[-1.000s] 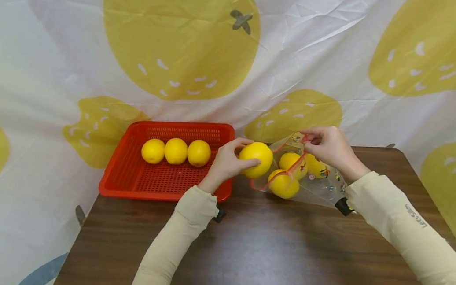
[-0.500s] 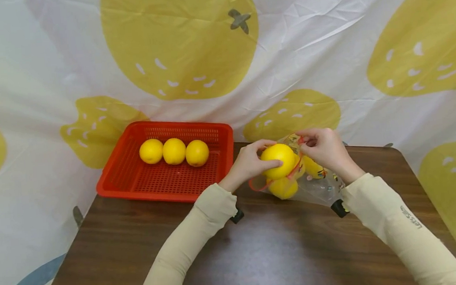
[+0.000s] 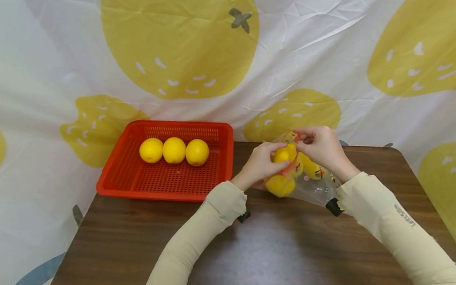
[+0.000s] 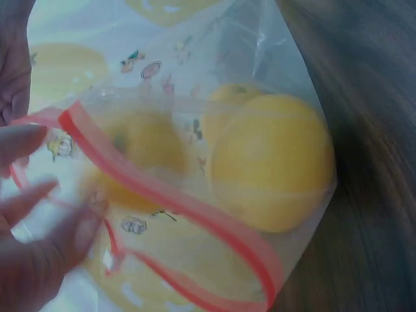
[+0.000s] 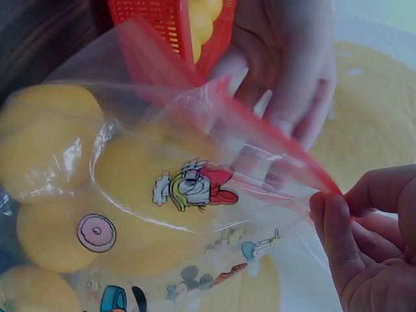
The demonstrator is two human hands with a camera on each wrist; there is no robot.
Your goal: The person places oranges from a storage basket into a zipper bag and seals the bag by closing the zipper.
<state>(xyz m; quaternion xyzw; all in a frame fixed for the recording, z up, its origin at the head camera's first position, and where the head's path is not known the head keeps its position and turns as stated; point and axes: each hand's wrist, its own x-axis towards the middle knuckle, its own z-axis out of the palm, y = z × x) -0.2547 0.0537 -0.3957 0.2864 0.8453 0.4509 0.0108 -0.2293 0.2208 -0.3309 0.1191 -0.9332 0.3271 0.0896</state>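
L hand (image 3: pixel 259 164) grip curled round a lemon (image 3: pixel 284 155), pushing it into the mouth of the zip bag (image 3: pixel 314 185). R hand (image 3: pixel 321 147) grip pinches the bag's red zip rim (image 5: pixel 273 140), holding it open just beside the L fingers. Bag lies on bench (image 3: pixel 259 250) under both grips, w/ more lemons inside. Cartoon prints on the bag, no legible text. Red basket (image 3: pixel 135 180) w/ 3 lemons sits well left of L grip. R sleeve logo (image 3: pixel 404 215) too small to read.
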